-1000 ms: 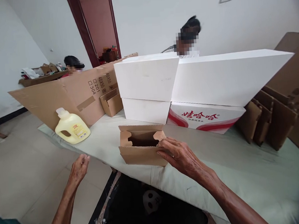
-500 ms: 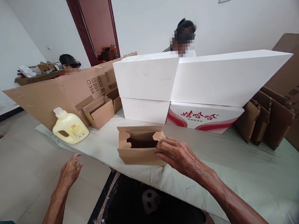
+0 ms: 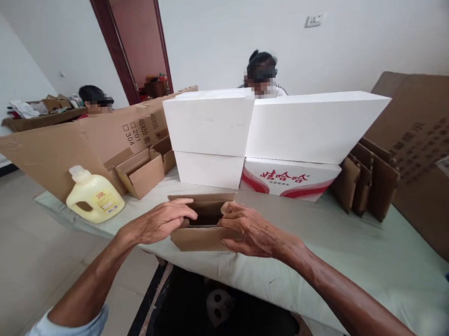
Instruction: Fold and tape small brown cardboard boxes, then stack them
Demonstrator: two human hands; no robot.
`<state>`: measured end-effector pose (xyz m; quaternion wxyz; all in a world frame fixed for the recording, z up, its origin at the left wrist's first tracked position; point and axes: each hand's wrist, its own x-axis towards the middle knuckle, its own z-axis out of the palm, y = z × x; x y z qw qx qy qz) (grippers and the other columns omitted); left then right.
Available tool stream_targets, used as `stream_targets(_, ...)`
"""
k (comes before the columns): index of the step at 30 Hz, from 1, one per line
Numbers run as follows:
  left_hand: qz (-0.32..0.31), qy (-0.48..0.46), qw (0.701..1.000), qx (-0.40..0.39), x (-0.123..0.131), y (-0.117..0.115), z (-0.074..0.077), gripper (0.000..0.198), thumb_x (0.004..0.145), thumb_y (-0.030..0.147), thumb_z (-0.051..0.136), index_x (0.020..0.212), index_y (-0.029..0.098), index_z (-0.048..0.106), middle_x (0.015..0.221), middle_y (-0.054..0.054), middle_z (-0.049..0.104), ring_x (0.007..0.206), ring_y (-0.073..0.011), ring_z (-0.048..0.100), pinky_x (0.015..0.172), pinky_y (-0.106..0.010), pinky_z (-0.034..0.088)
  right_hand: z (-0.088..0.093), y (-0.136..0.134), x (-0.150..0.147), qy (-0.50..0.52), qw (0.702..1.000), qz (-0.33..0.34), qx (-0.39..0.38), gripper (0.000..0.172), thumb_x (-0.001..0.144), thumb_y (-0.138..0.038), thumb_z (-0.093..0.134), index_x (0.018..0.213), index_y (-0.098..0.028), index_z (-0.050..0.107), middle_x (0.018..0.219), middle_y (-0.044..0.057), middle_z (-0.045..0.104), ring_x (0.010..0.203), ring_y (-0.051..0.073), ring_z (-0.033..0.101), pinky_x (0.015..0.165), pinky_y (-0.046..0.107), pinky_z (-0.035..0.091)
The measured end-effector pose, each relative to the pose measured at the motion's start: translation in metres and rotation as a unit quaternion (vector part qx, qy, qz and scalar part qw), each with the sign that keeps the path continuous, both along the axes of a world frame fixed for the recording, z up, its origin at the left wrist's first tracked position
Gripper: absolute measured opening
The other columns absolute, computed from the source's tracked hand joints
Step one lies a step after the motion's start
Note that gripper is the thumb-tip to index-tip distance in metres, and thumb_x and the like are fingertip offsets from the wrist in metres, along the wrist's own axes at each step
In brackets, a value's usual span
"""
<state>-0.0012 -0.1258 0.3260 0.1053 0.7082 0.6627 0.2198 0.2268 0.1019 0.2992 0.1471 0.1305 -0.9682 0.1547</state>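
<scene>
A small brown cardboard box point(image 3: 202, 239) stands in front of me with its top uncovered and its dark inside showing. My right hand point(image 3: 247, 228) grips the right end, fingers over the rim at the small end flap and thumb against the near side. Across the left end lies my left hand point(image 3: 165, 221), its fingers stretched out over the end flap, which they mostly hide. Behind the box are stacked white boxes point(image 3: 210, 123) and a white carton with red lettering point(image 3: 289, 178).
A pale yellow jug point(image 3: 95, 196) stands at the left beside open brown boxes point(image 3: 147, 175). Folded cardboard pieces point(image 3: 381, 191) lean at the right near a large cardboard sheet point(image 3: 428, 140). A pale green cloth point(image 3: 308, 234) covers the table. Two people sit beyond the boxes.
My left hand has come up from beside the table to the box's left end. My right hand stays at the right end. The view has shifted slightly to the right.
</scene>
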Motion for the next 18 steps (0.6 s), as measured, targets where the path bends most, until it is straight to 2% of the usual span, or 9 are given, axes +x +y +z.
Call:
stream_targets(2,-0.009,0.051,0.997,-0.055,0.0,0.02,0.002,0.044,0.101,0.017,0.045,0.127,0.029,0.078,0.138,-0.004,0.08,0.151,-0.0268,0.06,0.123,-0.043,0.05,-0.001,0.001,-0.003,0.005,1.0,0.002,0.029,0.019,0.089,-0.02,0.081,0.081,-0.023,0.064,0.087,0.006,0.069,0.109,0.028,0.061,0.095,0.044,0.051)
stream_targets(4,-0.01,0.087,0.994,-0.059,-0.002,0.029,0.005,0.037,0.101,0.019,0.046,0.111,0.025,0.081,0.123,-0.008,0.083,0.136,-0.0287,0.069,0.117,-0.044,0.052,-0.003,0.003,-0.005,0.025,0.998,-0.004,0.054,0.022,0.088,-0.021,0.08,0.077,-0.023,0.061,0.086,0.006,0.067,0.104,0.027,0.058,0.094,0.044,0.05)
stream_targets(7,-0.005,0.089,0.996,-0.011,-0.006,0.019,0.011,0.037,0.107,0.025,0.044,0.092,0.025,0.079,0.099,-0.008,0.078,0.114,-0.0284,0.071,0.114,-0.045,0.052,-0.009,0.006,-0.003,0.084,0.995,-0.03,0.053,0.023,0.094,-0.021,0.073,0.076,-0.023,0.059,0.086,0.006,0.062,0.097,0.026,0.053,0.086,0.041,0.048)
stream_targets(10,0.043,0.074,0.996,0.038,-0.012,-0.004,0.002,0.028,0.105,0.045,0.062,0.095,0.025,0.078,0.095,-0.008,0.075,0.121,-0.0324,0.068,0.111,-0.047,0.054,-0.018,0.011,0.004,0.141,0.987,-0.08,-0.01,0.019,0.101,-0.029,0.071,0.085,-0.023,0.062,0.091,0.007,0.06,0.093,0.025,0.05,0.08,0.038,0.047)
stream_targets(12,0.086,0.078,0.99,0.075,-0.018,-0.015,-0.015,0.028,0.095,0.053,0.079,0.095,0.024,0.077,0.11,-0.011,0.075,0.132,-0.0369,0.064,0.112,-0.049,0.055,-0.028,0.014,0.009,0.178,0.975,-0.112,-0.067,0.021,0.103,-0.036,0.073,0.09,-0.023,0.063,0.091,0.006,0.059,0.09,0.024,0.05,0.077,0.037,0.048)
stream_targets(13,0.106,0.083,0.986,0.096,-0.02,-0.019,-0.026,0.031,0.091,0.053,0.083,0.093,0.023,0.076,0.125,-0.015,0.073,0.139,-0.039,0.061,0.115,-0.052,0.053,-0.034,0.016,0.01,0.193,0.969,-0.125,-0.097,0.022,0.103,-0.039,0.074,0.091,-0.023,0.063,0.092,0.005,0.058,0.09,0.024,0.051,0.077,0.037,0.049)
stream_targets(16,0.155,0.075,0.973,0.157,-0.027,-0.021,-0.055,0.031,0.094,0.05,0.081,0.088,0.021,0.072,0.169,-0.021,0.046,0.158,-0.0429,0.046,0.123,-0.058,0.047,-0.054,0.019,0.013,0.214,0.941,-0.16,-0.208,0.025,0.098,-0.044,0.08,0.103,-0.025,0.065,0.099,0.005,0.059,0.094,0.024,0.057,0.082,0.038,0.054)
stream_targets(18,0.167,0.053,0.967,0.187,-0.032,-0.019,-0.068,0.033,0.096,0.051,0.079,0.085,0.021,0.069,0.176,-0.02,0.038,0.159,-0.0423,0.045,0.122,-0.056,0.049,-0.067,0.019,0.015,0.203,0.91,-0.195,-0.303,0.039,0.093,-0.043,0.084,0.122,-0.027,0.064,0.118,0.007,0.064,0.101,0.023,0.062,0.087,0.037,0.057)
